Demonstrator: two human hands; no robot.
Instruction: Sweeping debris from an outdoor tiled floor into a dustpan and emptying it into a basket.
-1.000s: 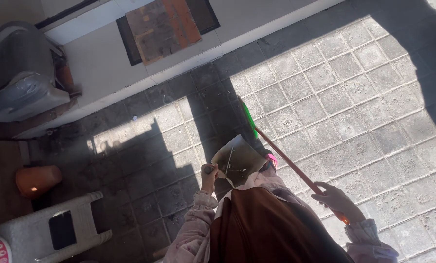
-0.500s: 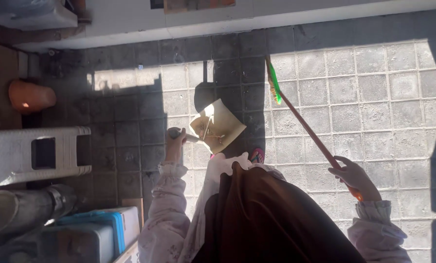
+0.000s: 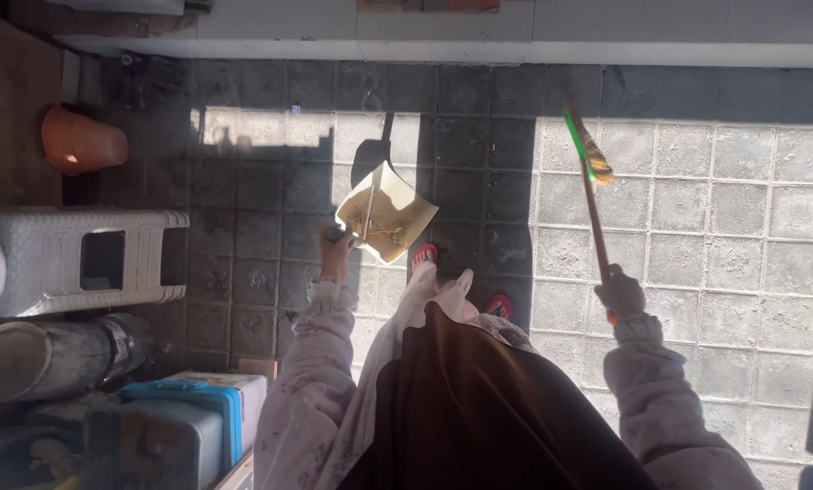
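Note:
My left hand (image 3: pixel 337 249) grips the handle of a pale dustpan (image 3: pixel 386 213) that hangs above the paved floor with some dirt and twigs in it. My right hand (image 3: pixel 621 293) is closed around the reddish stick of a broom (image 3: pixel 588 177). The broom's green and straw-coloured head points away from me, over the sunlit tiles. My pink slippers (image 3: pixel 425 254) show just below the dustpan.
A white plastic stool (image 3: pixel 80 261) lies on its side at the left, with an orange clay pot (image 3: pixel 82 142) beyond it. A metal cylinder (image 3: pixel 48 356) and blue and white boxes (image 3: pixel 180 413) sit at the lower left. A white raised ledge (image 3: pixel 443 36) runs along the top.
The view has swung left and turned. The broom has swung more upright and nearer the ledge. The dustpan stays raised in my left hand.

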